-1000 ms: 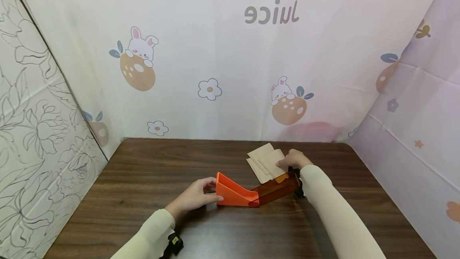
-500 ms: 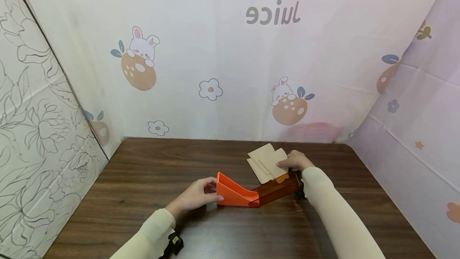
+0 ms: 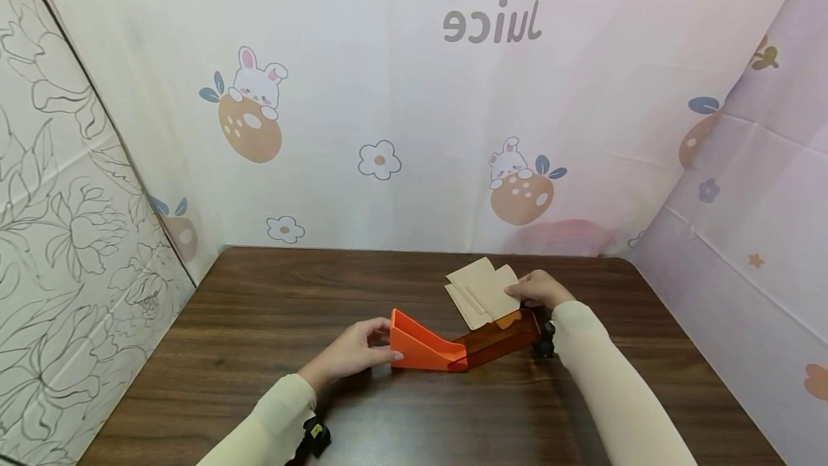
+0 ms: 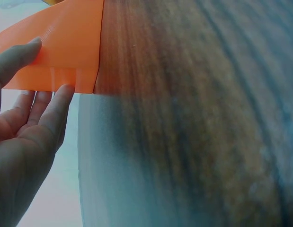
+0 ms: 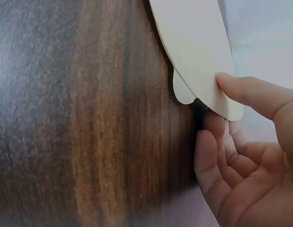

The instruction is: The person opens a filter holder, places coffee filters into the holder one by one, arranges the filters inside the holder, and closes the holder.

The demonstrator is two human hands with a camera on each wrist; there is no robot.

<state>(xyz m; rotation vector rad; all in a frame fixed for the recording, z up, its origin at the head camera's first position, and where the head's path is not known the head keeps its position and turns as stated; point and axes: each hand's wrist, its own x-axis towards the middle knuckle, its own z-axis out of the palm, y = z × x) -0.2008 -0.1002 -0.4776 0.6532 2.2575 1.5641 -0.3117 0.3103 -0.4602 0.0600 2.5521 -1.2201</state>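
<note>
Sheets (image 3: pixel 479 292) lie fanned on the surface (image 3: pixel 259 293) beyond the amber cover (image 3: pixel 499 342); the right hand (image 3: pixel 540 289) pinches their right edge, thumb on top; the left hand (image 3: pixel 354 348) grips the tall end of the orange holder (image 3: pixel 419 351) between thumb and fingers; a pinch catching too few might scatter the rest; lifting low could snag the cover.

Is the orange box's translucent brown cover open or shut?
Open: the translucent brown cover slants away from the low end of the orange box, leaving its top uncovered.
</note>
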